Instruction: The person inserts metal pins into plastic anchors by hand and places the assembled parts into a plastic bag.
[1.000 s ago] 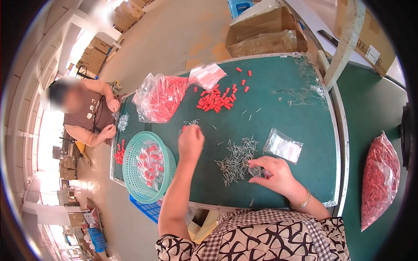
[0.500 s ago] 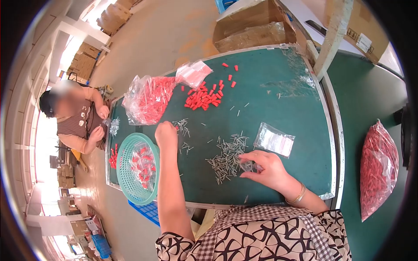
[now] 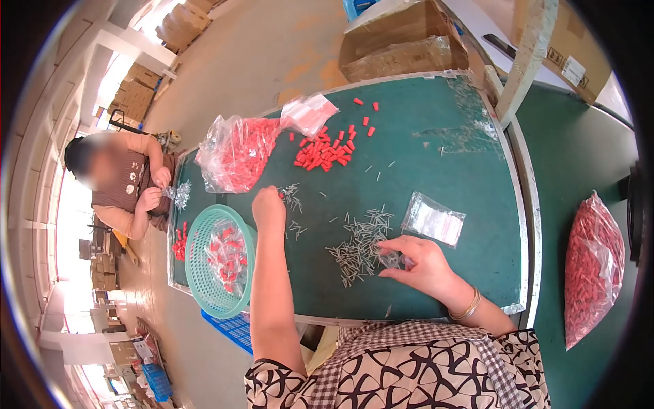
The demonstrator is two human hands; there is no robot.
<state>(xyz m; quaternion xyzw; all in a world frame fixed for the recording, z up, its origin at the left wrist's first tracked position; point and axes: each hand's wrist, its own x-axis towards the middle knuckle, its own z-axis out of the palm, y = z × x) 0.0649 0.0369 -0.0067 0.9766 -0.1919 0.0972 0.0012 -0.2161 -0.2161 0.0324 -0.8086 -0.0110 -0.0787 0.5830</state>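
Observation:
My left hand (image 3: 270,210) is closed beside a small group of screws (image 3: 291,199), and a bit of red shows at its fingertips, like one of the red plastic plugs. My right hand (image 3: 424,264) pinches a small clear plastic bag (image 3: 391,259) at the right edge of the larger screw pile (image 3: 355,247). What is inside that bag I cannot make out. Loose red plugs (image 3: 320,155) lie in a heap farther back. Flat clear zip bags (image 3: 434,218) rest on the green table beyond my right hand.
A green basket (image 3: 193,273) with filled bags stands left of my left arm. Behind it are a big bag of red plugs (image 3: 238,155) and a smaller bag (image 3: 308,114). A co-worker (image 3: 126,177) handles small items at the table's left end. An upright post (image 3: 528,61) rises at the right.
The view has shifted slightly. Both my hands keep nearly the same places relative to the screws. The co-worker's hands have come closer together.

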